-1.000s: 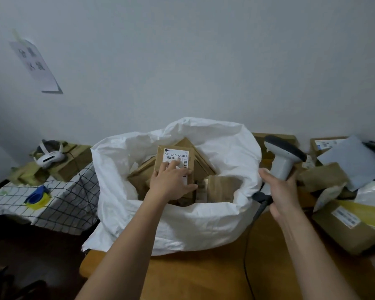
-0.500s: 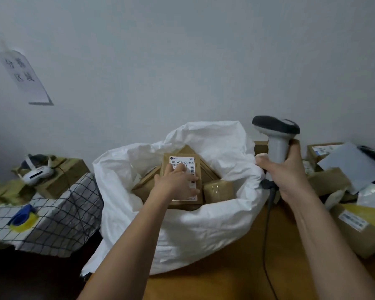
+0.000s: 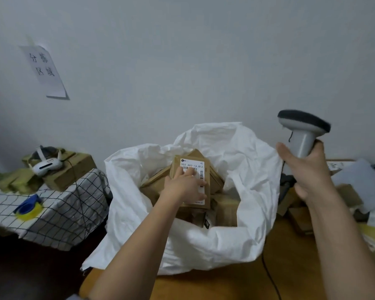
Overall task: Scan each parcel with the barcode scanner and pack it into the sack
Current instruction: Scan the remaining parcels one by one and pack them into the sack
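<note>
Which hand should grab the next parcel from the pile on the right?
Left. The left hand only rests on the boxed parcel in the sack; the right hand grips the barcode scanner.

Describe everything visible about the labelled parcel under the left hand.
The labelled parcel is a flat brown cardboard box with a white shipping label reading 502 602-12-812 above a barcode. It lies tilted on other brown parcels inside the open white sack. The left hand rests on its face, fingers spread over the label.

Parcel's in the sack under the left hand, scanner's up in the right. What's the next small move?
Probably lift the left hand off the labelled parcel: it already lies on other boxes inside the sack. The right hand holds the scanner ready.
</note>
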`<state>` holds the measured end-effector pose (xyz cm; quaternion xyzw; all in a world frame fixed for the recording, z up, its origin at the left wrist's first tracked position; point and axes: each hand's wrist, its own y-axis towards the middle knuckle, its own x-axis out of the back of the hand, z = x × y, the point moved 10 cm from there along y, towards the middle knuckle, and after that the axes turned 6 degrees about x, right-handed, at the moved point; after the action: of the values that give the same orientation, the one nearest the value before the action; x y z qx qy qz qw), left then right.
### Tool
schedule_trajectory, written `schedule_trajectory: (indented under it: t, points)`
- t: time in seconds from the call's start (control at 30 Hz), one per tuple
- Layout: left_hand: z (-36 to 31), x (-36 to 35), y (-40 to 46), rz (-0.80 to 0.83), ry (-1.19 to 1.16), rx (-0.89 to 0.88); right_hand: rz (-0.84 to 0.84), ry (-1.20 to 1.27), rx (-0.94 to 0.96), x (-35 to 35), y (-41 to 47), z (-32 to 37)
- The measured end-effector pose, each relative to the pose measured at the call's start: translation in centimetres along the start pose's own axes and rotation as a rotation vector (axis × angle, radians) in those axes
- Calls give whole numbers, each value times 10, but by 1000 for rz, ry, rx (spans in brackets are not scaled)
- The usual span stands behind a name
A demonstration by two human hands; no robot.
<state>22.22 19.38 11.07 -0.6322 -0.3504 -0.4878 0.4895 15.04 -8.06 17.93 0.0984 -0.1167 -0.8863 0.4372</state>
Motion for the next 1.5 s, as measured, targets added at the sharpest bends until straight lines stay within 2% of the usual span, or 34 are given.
schedule_trajectory:
  t: [0.23, 0.3, 0.37, 0.43, 0.47, 0.53, 0.6, 0.63, 0.7, 0.8, 0.87, 1.07, 1.17, 1.3, 1.43, 1.5]
  points:
    - [-5, -1, 6, 13, 1, 1, 225, -42, -138, -21, -29, -46]
    - [-4, 1, 6, 27, -24, 0, 237, -93, -138, -22, -29, -51]
    - [4, 12, 6, 7, -204, 5, 200, -81, -87, -22, -24, -42]
    - [27, 37, 3, -148, -512, 45, 160, -12, 6, -22, -16, -21]
    - [46, 55, -3, -308, -602, 86, 152, 25, 50, -24, -13, -10]
    - [93, 84, -18, -653, -610, 217, 149, 75, 107, -31, -10, 6]
    - [140, 95, -31, -830, -539, 391, 130, 89, 122, -38, -9, 7]
    - [162, 92, -32, -832, -507, 477, 116, 111, 113, -42, -9, 4]
    - [201, 75, -26, -712, -471, 628, 106, 179, 66, -51, -10, -6]
    - [245, 33, -14, -528, -634, 725, 105, 191, 32, -63, -10, -16]
    - [256, 16, -3, -515, -898, 637, 93, 162, 32, -67, -7, -19]
    - [243, 15, 5, -758, -1397, 318, 153, 176, 24, -87, -5, -21]
    - [237, 14, 15, -771, -1620, 334, 108, 127, 48, -88, -2, -25]
    - [230, 15, 28, -726, -1663, 361, 66, 92, 58, -85, 3, -31]
    - [223, 20, 38, -654, -1594, 202, 39, 52, 59, -81, 5, -37]
    - [223, 16, 43, -628, -1535, 185, 35, 24, 72, -82, 4, -38]
